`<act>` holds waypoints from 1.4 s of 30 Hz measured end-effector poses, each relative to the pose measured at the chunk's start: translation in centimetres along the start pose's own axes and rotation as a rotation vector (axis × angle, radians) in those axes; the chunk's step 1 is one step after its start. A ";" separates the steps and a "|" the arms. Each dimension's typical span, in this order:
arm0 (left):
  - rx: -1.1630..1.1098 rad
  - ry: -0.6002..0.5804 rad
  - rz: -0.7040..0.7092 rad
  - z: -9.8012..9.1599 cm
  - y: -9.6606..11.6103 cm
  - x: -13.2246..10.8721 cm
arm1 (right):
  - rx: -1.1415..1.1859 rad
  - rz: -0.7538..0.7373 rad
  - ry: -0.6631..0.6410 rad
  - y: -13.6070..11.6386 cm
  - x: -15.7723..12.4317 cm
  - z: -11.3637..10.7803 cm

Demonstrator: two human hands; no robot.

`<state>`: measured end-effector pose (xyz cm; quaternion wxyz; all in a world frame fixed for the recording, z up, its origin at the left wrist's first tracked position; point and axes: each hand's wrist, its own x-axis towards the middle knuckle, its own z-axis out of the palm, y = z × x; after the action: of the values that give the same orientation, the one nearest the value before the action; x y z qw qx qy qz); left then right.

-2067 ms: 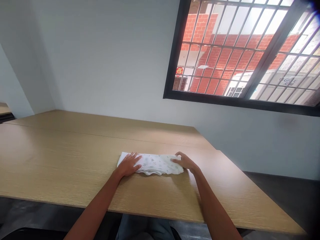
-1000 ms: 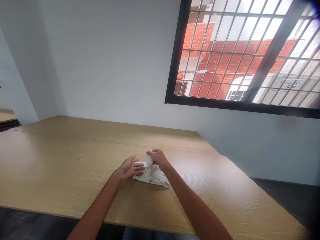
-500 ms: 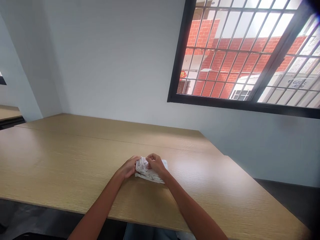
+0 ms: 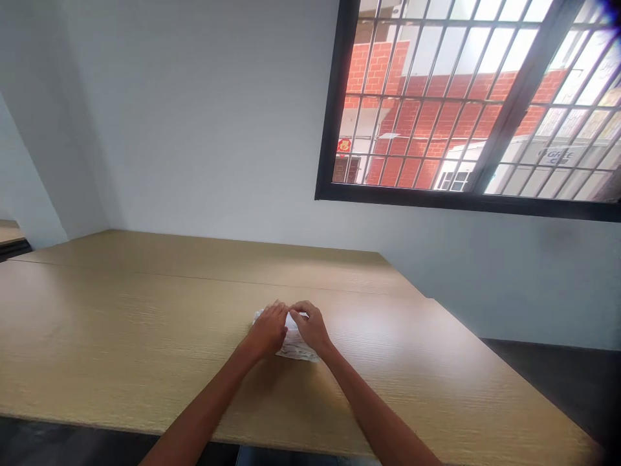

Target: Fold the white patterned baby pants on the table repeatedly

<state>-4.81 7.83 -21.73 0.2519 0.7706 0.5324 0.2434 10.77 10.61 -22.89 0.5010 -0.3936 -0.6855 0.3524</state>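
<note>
A folded white cloth (image 4: 298,349) with a small faint print lies on the table, largely covered by my two hands. My left hand (image 4: 269,328) reaches over its left part, back of the hand up, fingers bent down onto the fabric and thumb toward the right. A bit of the cloth shows beyond its far-left side. My right hand (image 4: 310,325) arches over the right part, its thumb and index finger pinched at the far edge. The fingertips of both hands nearly meet there. What lies beneath the palms is hidden.
A wide light-wood table (image 4: 160,336) spreads around the cloth, with a seam running across its far part. Its near edge passes below my forearms. Behind stands a pale wall (image 4: 208,116) with a dark-framed, barred window (image 4: 436,110) at the upper right.
My left hand has moved from the cloth's left edge rightward over it, turning back up. My right hand has shifted slightly right. The head view has turned a little to the right.
</note>
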 end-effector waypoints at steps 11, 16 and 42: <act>0.147 -0.141 0.027 4.5 -2.0 1.8 | -0.338 0.086 -0.143 2.9 1.0 4.5; 0.095 -0.069 0.019 4.1 -1.8 1.1 | -0.589 0.023 -0.302 2.8 0.4 3.5; 0.297 -0.155 -0.027 2.7 -1.6 -0.3 | -0.773 0.180 -0.528 1.5 0.0 2.6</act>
<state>-4.28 7.65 -24.81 0.1789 0.8087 0.5517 0.0986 8.59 11.04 -24.90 0.0943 -0.5061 -0.8332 0.2017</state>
